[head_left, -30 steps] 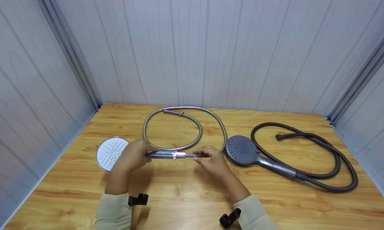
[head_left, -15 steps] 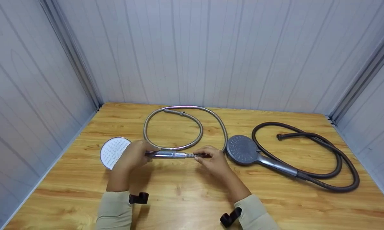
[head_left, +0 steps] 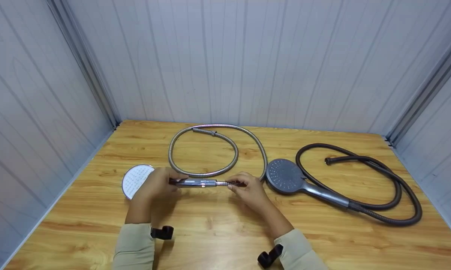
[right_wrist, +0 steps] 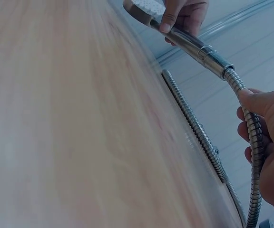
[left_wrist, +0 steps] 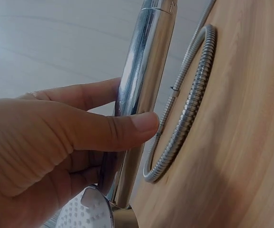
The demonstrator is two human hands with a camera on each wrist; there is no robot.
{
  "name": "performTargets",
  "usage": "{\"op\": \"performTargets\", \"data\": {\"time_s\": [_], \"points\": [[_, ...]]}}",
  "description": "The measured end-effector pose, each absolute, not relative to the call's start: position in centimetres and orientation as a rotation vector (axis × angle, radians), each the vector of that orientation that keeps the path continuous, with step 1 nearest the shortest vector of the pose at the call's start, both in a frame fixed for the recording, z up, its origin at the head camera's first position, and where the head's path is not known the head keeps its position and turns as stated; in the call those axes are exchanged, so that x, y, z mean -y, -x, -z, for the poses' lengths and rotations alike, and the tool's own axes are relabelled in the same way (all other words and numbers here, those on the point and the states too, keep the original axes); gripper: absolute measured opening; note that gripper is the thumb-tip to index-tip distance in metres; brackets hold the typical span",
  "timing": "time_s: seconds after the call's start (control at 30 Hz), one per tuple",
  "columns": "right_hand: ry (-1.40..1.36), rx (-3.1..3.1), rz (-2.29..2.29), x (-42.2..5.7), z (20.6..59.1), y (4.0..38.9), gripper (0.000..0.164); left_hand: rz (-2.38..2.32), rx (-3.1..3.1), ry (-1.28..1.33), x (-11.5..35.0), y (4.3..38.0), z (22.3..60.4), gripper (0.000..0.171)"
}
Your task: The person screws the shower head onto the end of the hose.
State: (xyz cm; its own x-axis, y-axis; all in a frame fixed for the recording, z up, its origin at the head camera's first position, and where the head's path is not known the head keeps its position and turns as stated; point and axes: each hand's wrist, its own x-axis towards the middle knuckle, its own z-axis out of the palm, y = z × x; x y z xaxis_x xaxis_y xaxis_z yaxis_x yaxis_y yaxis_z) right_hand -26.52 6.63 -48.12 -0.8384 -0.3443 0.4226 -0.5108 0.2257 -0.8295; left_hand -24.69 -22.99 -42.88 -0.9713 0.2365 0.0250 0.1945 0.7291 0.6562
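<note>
A chrome hand shower (head_left: pixel 137 180) with a round white spray face is held just above the table by my left hand (head_left: pixel 156 187). My left thumb and fingers grip its shiny handle (left_wrist: pixel 144 71), thumb on the near side in the left wrist view. A silver ribbed shower hose (right_wrist: pixel 255 137) enters the handle's end sleeve (right_wrist: pixel 217 62). Close to that joint, my right hand (head_left: pixel 250 190) pinches the hose between thumb and fingers. The rest of the hose loops on the table behind both hands, its free end lying inside the loop. Whether the joint is threaded tight cannot be seen.
To the right lies a dark grey hand shower (head_left: pixel 284 176) with a dark coiled hose (head_left: pixel 399 187). It is close to my right hand. Pale panels (head_left: pixel 225 63) wall the wooden table (head_left: pixel 210 236) at the back and both sides.
The chrome hand shower's white face has shifted right and turned somewhat about its handle. Both hands keep their hold at almost the same places. The dark shower has not moved.
</note>
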Motion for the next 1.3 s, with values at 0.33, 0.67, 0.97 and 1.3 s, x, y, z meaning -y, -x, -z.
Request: {"op": "performTargets", "data": {"time_s": [0.33, 0.67, 0.97, 1.3], "points": [[-0.896, 2.378, -1.625, -6.4, 48.4, 26.4, 0.017, -1.026, -2.899, -0.357, 23.3, 24.9, 43.4, 0.039], [-0.875, 2.411, -1.510, -6.3, 48.6, 26.4, 0.017, -0.885, -3.016, -0.430, 23.6, 25.6, 44.2, 0.026], [-0.866, 2.453, -1.356, -6.5, 48.9, 26.5, 0.016, -0.787, -3.051, -0.418, 24.2, 25.8, 44.7, 0.040], [-0.858, 2.537, -1.300, -6.6, 49.1, 26.6, 0.015, -0.969, -2.919, -0.351, 24.8, 26.0, 45.5, 0.030]]}}
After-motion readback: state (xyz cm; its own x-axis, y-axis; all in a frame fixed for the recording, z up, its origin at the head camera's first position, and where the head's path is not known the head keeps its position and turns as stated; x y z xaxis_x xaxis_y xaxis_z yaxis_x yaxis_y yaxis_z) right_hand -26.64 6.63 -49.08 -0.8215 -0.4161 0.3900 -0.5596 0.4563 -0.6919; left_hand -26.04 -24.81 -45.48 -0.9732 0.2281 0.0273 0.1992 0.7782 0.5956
